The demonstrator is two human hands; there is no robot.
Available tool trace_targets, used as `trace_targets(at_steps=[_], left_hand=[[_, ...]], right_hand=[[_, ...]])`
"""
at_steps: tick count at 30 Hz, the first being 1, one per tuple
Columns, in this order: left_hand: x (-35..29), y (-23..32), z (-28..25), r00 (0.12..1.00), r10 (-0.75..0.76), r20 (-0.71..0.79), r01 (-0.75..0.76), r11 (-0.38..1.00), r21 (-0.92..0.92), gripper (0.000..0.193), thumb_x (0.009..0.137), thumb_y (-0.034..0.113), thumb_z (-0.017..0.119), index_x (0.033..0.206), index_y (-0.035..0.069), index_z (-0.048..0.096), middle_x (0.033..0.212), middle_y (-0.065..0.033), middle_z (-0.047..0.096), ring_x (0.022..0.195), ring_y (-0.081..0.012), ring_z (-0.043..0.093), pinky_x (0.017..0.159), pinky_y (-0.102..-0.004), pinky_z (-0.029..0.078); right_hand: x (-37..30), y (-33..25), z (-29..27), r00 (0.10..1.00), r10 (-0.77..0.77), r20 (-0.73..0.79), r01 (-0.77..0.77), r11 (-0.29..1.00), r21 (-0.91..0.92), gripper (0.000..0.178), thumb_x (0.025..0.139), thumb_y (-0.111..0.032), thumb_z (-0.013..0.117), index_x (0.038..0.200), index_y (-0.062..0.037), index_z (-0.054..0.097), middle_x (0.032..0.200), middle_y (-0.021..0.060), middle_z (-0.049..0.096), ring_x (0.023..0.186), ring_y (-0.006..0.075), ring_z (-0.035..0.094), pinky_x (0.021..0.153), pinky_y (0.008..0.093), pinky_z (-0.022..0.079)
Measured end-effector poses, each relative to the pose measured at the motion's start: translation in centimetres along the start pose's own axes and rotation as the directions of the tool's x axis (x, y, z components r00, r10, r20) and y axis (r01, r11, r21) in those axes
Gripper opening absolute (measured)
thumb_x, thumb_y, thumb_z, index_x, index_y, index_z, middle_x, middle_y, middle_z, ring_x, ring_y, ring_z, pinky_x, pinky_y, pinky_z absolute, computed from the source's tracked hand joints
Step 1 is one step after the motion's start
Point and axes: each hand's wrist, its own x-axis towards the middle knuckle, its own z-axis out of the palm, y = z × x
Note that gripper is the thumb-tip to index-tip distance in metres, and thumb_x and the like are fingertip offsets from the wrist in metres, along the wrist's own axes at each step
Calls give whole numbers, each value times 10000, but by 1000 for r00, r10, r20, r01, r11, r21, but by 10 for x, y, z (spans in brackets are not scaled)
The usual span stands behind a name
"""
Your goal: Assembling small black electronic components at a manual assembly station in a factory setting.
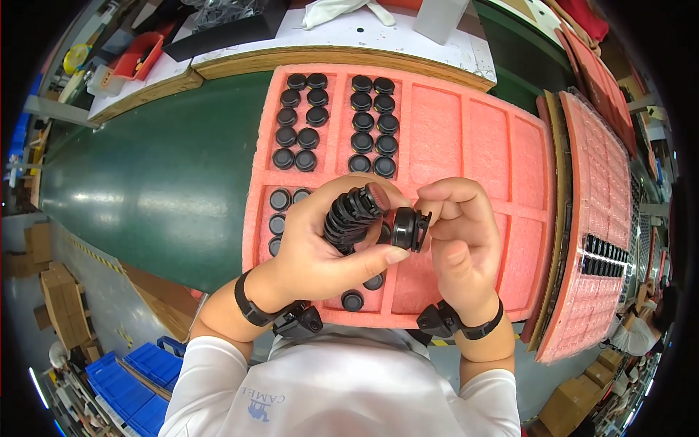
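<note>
My left hand point(317, 237) is closed around a stack of black plastic clip-like pieces point(353, 218); a reddish-brown ridged disc point(378, 197) shows at the stack's end. Between its thumb and fingers the same hand also grips a round black cap-like part point(403, 228), turned on its side. A black clip-like piece point(421, 230) sits against that part's right face. Close beside this piece is my right hand point(462, 244), its fingers curved and apart, thumb raised; no thing shows gripped in it. Below both hands lies a pink foam tray point(466, 138) with round black parts point(362, 122) standing in its left compartments.
A green work surface point(145, 175) stretches to the left. Beyond the tray is a white bench point(393, 38) with a wooden edge, a black bin point(226, 29) and a white cloth point(346, 12). More pink foam trays point(590, 197) stand at the right. Blue crates point(131, 386) are at lower left.
</note>
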Motion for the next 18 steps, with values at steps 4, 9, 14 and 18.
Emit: trace_targets(at_steps=[4,9,14,18], left_hand=[[1,0,-1,1000,15,-12,-15,1000,-2,324,731,55,712,1005,-9,550,982,-75,599,627,-39,481,568,-199,415],[0,-9,-2,998,3,-60,-7,998,-68,319,754,74,704,1020,-8,548,874,-35,597,633,-44,489,553,-198,419],[4,-2,6,973,-192,-126,170,971,-167,339,774,130,707,1032,-17,543,780,-14,574,650,-55,512,568,-212,431],[2,-6,8,953,-208,-220,158,961,-228,387,842,286,631,1033,-38,538,745,-45,555,597,-86,489,534,-236,409]], right_hand=[[3,6,-3,991,-116,62,129,956,-262,348,805,-132,670,1069,-1,484,884,57,507,745,109,471,668,232,401],[10,4,-5,940,-288,184,342,774,-533,304,777,-87,670,1033,2,531,904,92,501,787,161,491,690,254,424],[9,2,-8,966,-243,89,251,796,-550,300,767,-94,654,1017,17,531,939,97,483,836,175,467,765,279,394],[13,-1,-5,961,-264,81,267,816,-512,295,759,6,612,1044,17,536,968,110,502,835,194,492,764,283,419]])
